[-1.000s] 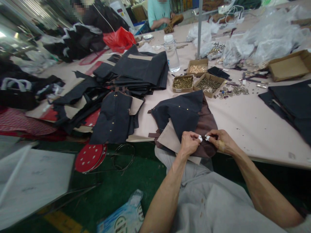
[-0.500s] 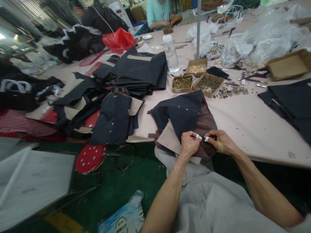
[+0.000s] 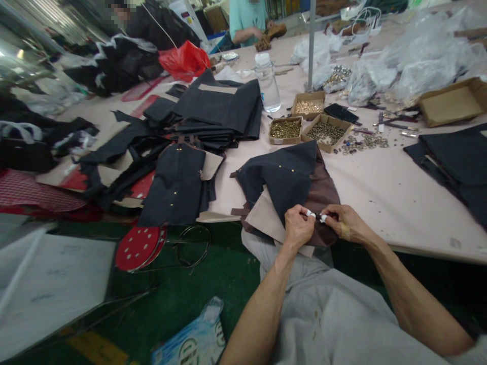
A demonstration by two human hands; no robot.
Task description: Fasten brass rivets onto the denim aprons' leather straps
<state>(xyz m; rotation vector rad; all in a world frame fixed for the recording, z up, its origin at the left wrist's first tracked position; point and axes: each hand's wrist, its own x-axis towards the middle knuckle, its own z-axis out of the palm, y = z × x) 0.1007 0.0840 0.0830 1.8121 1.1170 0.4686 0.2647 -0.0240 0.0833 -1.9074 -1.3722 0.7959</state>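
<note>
A dark navy fabric piece (image 3: 279,170) with small brass studs lies at the table's front edge, its brown lining (image 3: 323,185) showing on the right. A beige flap (image 3: 266,215) sticks out on its left. Over the lower part of the brown side, my left hand (image 3: 299,225) and my right hand (image 3: 348,222) are both closed in a pinch, thumbs and forefingers almost meeting. White wraps cover some fingertips. A tiny dark item seems to sit between them; too small to name. The right hand has a tan plaster near the thumb's base.
Small boxes of brass studs (image 3: 285,131) stand behind the piece, beside a clear bottle (image 3: 268,86) and a phone (image 3: 340,113). Stacked dark pieces (image 3: 220,109) lie left, another stack (image 3: 452,162) right. A metal pole (image 3: 311,45) rises behind. Across the table a person (image 3: 247,23) handles brown material.
Both hands stay at the same spot, with only slight finger movement. The fabric piece lies as before. The view has shifted very slightly.
</note>
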